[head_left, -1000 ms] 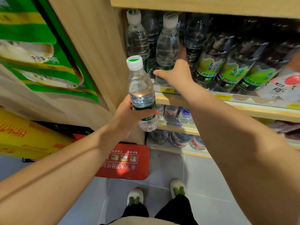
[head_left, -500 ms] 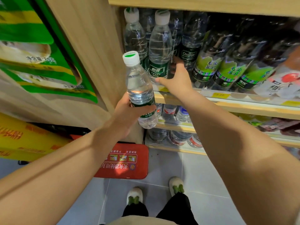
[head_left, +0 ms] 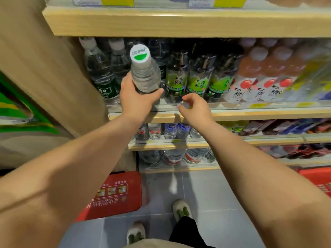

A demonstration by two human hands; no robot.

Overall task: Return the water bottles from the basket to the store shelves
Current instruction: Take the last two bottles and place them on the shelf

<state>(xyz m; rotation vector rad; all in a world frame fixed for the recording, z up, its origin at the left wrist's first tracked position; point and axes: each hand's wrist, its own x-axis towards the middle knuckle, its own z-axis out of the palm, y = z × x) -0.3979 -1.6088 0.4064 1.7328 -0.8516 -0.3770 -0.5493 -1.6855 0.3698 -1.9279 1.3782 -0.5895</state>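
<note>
My left hand (head_left: 136, 99) grips a clear water bottle (head_left: 144, 74) with a white cap marked green, its top tilted toward me, at the front edge of the wooden shelf (head_left: 250, 114). Matching green-labelled water bottles (head_left: 103, 76) stand at the left end of that shelf, behind the held one. My right hand (head_left: 194, 109) hovers just right of it at the shelf's clear rail, fingers loosely curled and holding nothing. A corner of the red basket (head_left: 318, 181) shows at the right edge.
Soda-water bottles with light green labels (head_left: 197, 83) and pink drink bottles (head_left: 258, 81) fill the shelf to the right. Lower shelves hold more water bottles (head_left: 172, 130). A wooden side panel (head_left: 53, 74) stands left. A red box (head_left: 114, 196) lies on the grey floor by my feet.
My left hand has carried the bottle up and right to the shelf front. My right hand has come off the shelved bottles and drawn back to the rail. The view has tilted upward.
</note>
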